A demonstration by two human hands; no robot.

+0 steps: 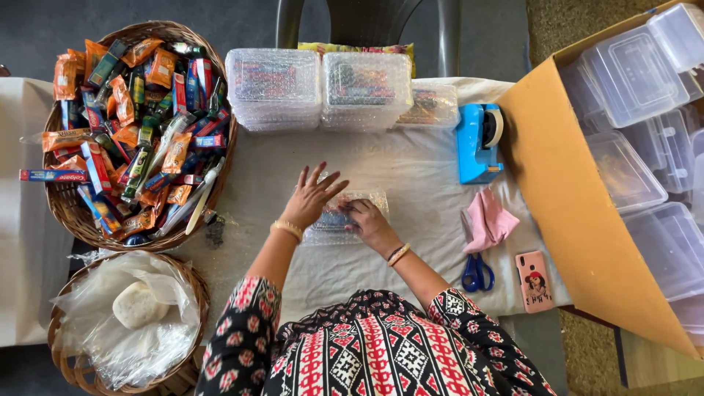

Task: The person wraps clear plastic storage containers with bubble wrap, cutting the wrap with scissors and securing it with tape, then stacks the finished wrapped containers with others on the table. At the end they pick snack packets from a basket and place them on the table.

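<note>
My left hand (312,196) lies flat, fingers spread, on a clear plastic box wrapped in bubble wrap (370,199) in the middle of the white cloth-covered table (411,169). My right hand (368,221) presses on the same box from its near right side, fingers curled against the wrap. Colourful items show faintly through the box under my hands.
A big wicker basket (73,216) of toothpaste, brushes and sachets stands far left; a smaller basket (189,282) holds plastic bags and soap. Bubble-wrapped boxes (319,88) are stacked at the back. A blue tape dispenser (477,143), pink cloth (490,220), scissors (477,273), phone (534,281) and carton of empty boxes (579,213) lie right.
</note>
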